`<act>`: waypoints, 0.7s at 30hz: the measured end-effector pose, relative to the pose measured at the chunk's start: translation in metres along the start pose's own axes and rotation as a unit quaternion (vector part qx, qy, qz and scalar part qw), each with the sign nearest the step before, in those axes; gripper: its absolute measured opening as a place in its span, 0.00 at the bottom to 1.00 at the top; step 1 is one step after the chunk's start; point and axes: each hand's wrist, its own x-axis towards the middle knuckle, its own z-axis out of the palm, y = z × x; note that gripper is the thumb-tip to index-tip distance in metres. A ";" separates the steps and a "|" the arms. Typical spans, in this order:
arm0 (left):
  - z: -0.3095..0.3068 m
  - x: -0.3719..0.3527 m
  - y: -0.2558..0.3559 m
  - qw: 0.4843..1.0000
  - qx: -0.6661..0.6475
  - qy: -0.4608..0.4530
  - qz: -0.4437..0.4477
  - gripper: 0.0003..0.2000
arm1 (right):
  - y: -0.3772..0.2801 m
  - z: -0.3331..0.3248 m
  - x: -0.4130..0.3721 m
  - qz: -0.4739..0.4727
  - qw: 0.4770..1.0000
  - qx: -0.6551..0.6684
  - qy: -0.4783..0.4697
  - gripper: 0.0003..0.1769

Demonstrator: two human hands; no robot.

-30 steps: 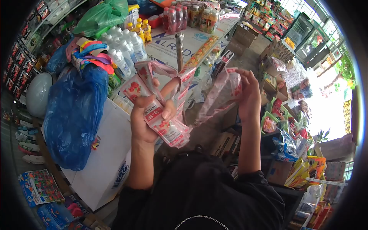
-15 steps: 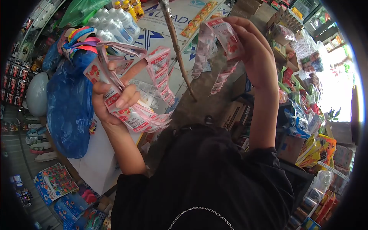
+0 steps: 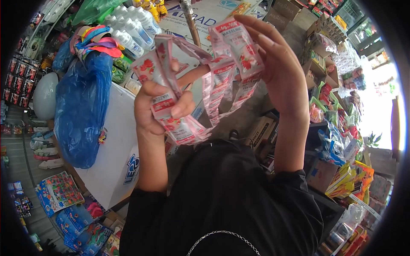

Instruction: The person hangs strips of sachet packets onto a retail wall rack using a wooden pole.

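Observation:
My left hand [image 3: 160,106] is closed around a folded bundle of pink and white Hazeline sachets [image 3: 181,130], with its index finger stretched out to the right. Red flower pictures show on the sachets. Part of the strip loops over and hangs beyond that finger. Up and to the right, my right hand [image 3: 279,64] pinches another length of the strip, where a large sachet [image 3: 241,47] faces me. From there the strip dangles between the hands. My right thumb is hidden behind the sachets.
To the left, a blue plastic bag [image 3: 81,115] hangs beside a white board [image 3: 113,145]. Packed white bottles [image 3: 134,30] stand behind it near a wooden stick [image 3: 190,21]. Cardboard boxes [image 3: 260,132] and bagged goods [image 3: 335,141] crowd the right side.
My left hand has moved right and slightly up with its bundle. My right hand has shifted slightly left, so the sachet strips now hang close together and overlap.

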 end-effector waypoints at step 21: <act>0.014 0.024 -0.018 0.998 -0.044 0.019 0.033 0.23 | 0.045 0.004 -0.019 -0.017 0.988 -0.084 0.128 0.19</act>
